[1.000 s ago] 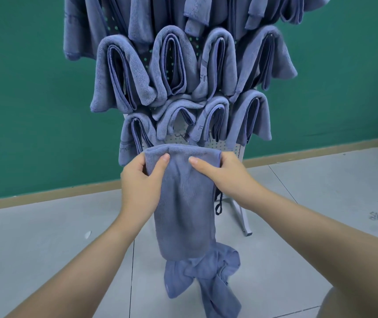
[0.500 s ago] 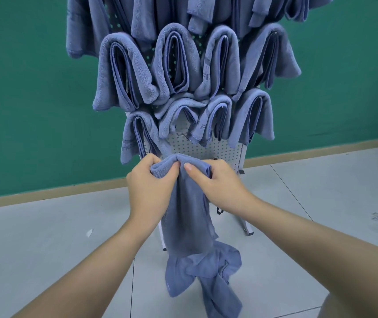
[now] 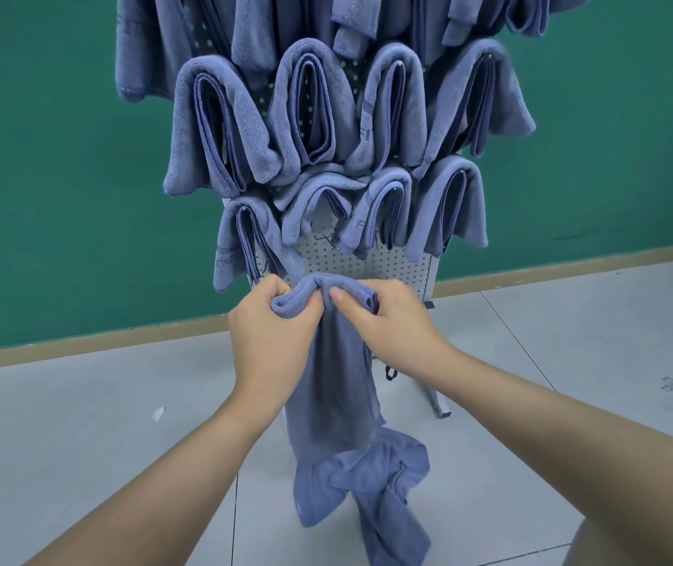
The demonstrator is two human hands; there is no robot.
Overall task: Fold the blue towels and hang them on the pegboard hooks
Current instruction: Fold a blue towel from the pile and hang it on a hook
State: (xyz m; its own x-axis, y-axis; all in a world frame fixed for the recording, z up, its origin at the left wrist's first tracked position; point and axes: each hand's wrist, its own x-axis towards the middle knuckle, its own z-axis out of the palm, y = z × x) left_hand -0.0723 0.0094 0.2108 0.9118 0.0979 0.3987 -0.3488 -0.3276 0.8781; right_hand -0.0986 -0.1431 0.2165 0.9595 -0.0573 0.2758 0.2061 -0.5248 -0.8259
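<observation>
Both hands, left hand (image 3: 273,324) and right hand (image 3: 387,324), pinch the folded blue terry towel (image 3: 334,386) at centre frame; its bunched fold may slip loose before reaching the white pegboard (image 3: 371,265).

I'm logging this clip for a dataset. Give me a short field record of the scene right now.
left hand: grips the folded top of the towel
right hand: pinches the same fold beside it
towel: hangs down from both hands, its lower end bunched
pegboard: white, perforated, bare strip just behind the hands
hung towels: folded, in rows above
floor: grey tiles
wall: green
</observation>
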